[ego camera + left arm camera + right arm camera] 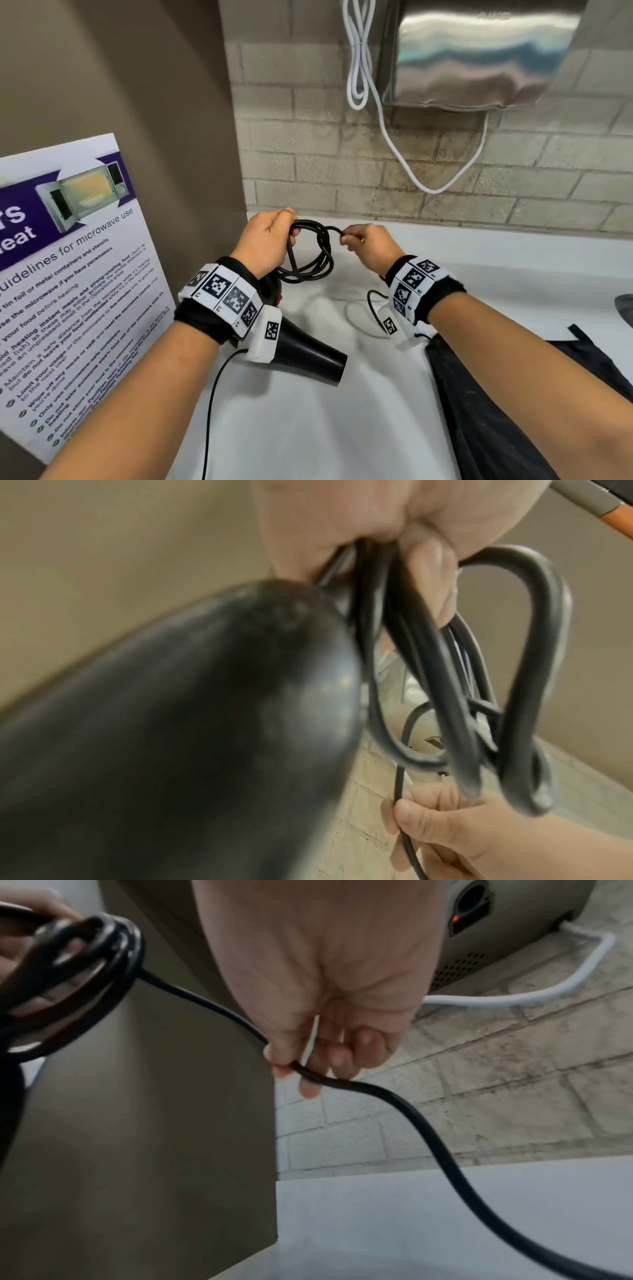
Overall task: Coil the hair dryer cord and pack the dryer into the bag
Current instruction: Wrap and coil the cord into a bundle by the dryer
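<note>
A black hair dryer (308,353) lies on the white counter (325,428) under my left wrist, nozzle pointing right; up close in the left wrist view the dryer body (171,737) fills the lower left. My left hand (265,240) grips several loops of the black cord (313,253), which hang below the fist (424,569). My right hand (363,241) pinches the free run of cord (359,1088) between thumb and fingers (308,1088), just right of the coil. A black bag (496,394) lies flat at the lower right.
A microwave guidelines poster (68,291) leans on the brown wall at left. Above the counter on the brick wall hang a steel hand dryer (479,54) and its white cable (394,130). A thin black wire (212,411) runs down from my left wrist.
</note>
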`<move>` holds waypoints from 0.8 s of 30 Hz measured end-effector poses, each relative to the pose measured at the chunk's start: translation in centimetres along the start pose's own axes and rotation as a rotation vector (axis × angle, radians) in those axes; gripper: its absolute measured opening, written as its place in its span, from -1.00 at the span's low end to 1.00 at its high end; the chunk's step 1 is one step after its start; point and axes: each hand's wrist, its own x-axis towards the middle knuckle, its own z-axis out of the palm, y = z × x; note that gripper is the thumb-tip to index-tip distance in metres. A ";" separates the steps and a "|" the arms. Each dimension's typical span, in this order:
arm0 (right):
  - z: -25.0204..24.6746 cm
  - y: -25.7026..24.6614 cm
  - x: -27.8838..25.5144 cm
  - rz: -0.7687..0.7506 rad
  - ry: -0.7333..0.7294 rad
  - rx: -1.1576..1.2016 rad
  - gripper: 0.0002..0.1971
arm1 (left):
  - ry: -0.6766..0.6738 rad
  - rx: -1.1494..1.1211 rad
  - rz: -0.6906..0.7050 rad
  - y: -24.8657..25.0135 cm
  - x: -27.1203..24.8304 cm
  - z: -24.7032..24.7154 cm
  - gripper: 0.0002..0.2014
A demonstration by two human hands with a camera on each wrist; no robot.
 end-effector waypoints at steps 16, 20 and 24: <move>-4.4 -2.8 2.1 0.136 0.269 -0.051 -0.73 | -0.135 -0.090 -0.066 0.6 -0.7 -0.3 -0.56; -4.7 -1.8 1.3 0.239 0.025 -0.391 -0.68 | -0.069 -0.130 -0.068 0.3 -0.6 -0.5 -0.57; -3.6 -1.9 -0.1 0.010 -0.172 -0.385 -0.23 | -0.016 -0.046 -0.051 -0.1 -0.2 -0.4 -0.57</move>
